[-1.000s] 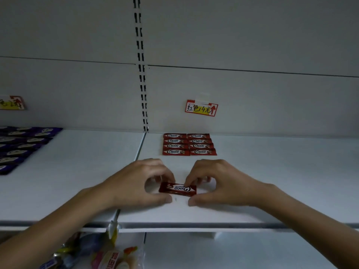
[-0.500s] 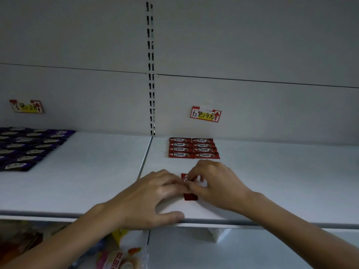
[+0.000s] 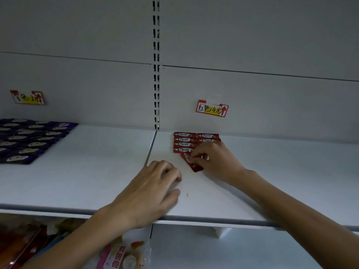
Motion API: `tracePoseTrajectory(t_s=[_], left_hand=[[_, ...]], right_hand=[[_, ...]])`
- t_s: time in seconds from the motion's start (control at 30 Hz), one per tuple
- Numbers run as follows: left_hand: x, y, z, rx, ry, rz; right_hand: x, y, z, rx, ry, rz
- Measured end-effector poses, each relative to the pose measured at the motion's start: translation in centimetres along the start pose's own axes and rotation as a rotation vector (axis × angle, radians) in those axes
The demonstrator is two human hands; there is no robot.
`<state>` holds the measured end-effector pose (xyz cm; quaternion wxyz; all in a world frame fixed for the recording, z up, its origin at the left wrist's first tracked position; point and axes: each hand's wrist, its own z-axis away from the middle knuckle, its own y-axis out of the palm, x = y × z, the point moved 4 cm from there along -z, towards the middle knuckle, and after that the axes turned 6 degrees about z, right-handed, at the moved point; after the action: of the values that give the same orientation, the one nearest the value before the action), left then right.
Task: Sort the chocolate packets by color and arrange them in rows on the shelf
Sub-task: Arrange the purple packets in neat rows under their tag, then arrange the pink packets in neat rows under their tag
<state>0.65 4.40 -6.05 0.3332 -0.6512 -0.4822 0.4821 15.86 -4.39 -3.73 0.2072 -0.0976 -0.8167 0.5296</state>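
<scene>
Head view: a white shelf (image 3: 272, 171) is seen with two sorted groups already laid out. At the far left, purple chocolate packets (image 3: 29, 140) are arranged flat in several tidy rows below a price tag (image 3: 27, 97) on the back panel. Right of the slotted upright (image 3: 156, 74), red Choco packets (image 3: 191, 141) are set in two columns against the back wall under a red-and-yellow price tag (image 3: 212, 108); four rows are visible in the left column, while the lower part of the right column is hidden by the right hand (image 3: 215, 162).

A further red packet (image 3: 192, 162) is pinched between the thumb and fingertips of that hand, which are closed on it. It is held tilted, its upper end just below the lowest row of the left column, so it is judged not yet squared into place. The left hand (image 3: 153, 193) rests on the shelf near the front edge with its fingers loosely curled and nothing gripped.

The sorting appears well advanced for purple and under way for red. How many packets remain cannot be told; on the lower level a packaged snack (image 3: 124, 257) and other goods are dimly seen, possibly unrelated stock. What is left, at least, is aligning the held packet as the start of a fifth row.
</scene>
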Motion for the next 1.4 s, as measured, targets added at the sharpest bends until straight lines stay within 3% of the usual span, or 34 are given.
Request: tracePoseTrajectory(t_s=[0.2,0.73,0.83,1.07,1.4], left_hand=[[0.0,0.2,-0.1,0.034,0.027,-0.037],[-0.1,-0.5,-1.0,0.026,-0.017,-0.007],[-1.0,-0.3,-2.8,-0.005,-0.034,0.044],[-7.6,2.7,-8.5,0.012,0.128,0.131],[-16.8,7.1,-13.9,0.08,0.284,0.198]], right_hand=[[0.9,-0.1,1.1,-0.016,-0.124,0.0],[0.0,-0.2,1.2,-0.126,-0.061,0.039],[-1.1,-1.6,2.6,-0.181,0.019,0.014],[-7.1,-5.8,9.1,-0.187,0.241,0.078],[-14.4,-11.7,20.1,-0.438,0.695,0.08]])
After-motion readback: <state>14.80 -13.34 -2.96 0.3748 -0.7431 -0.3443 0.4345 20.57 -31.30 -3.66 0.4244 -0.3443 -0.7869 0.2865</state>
